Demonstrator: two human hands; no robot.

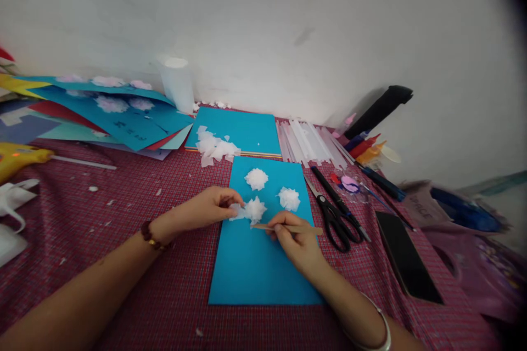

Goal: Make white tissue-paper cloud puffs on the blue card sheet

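A blue sheet of paper (pixel 263 271) lies in front of me with three white tissue-paper flowers on it. One flower (pixel 256 179) is at the top, another (pixel 289 198) to the right, and the lowest flower (pixel 256 209) sits between my hands. My left hand (pixel 216 203) pinches small white tissue pieces (pixel 237 212) at that flower's left side. In my right hand (pixel 294 238) is a thin flat wooden stick (pixel 304 229), its tip at the flower's lower edge.
Loose tissue pieces (pixel 214 148) lie on a blue paper stack (pixel 242 126). Black-handled scissors (pixel 335 219), a phone (pixel 407 258) and glue sticks (pixel 308 140) are to the right. A yellow glue gun (pixel 24 159) and blue sheets with flowers (pixel 123 120) are left.
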